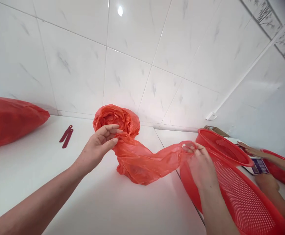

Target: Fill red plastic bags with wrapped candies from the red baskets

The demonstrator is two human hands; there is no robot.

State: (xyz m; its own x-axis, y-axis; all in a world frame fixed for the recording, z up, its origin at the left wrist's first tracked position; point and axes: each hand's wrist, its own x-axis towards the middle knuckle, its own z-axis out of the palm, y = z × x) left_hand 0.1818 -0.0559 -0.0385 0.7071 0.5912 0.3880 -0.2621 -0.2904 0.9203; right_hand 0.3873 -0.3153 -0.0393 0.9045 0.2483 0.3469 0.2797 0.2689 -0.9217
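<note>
A crumpled red plastic bag (134,156) lies on the white counter (34,169), stretched between both my hands. My left hand (99,145) pinches the bag's bunched left part between thumb and fingers. My right hand (201,164) grips the bag's right end, just above a red mesh basket (245,199).
A full red plastic bag (7,119) lies at the far left. Two dark red strips (66,136) rest on the counter near the tiled wall. A second red basket (224,147) sits behind the first. Another person's hands (251,151) handle a small box (258,165) at the right.
</note>
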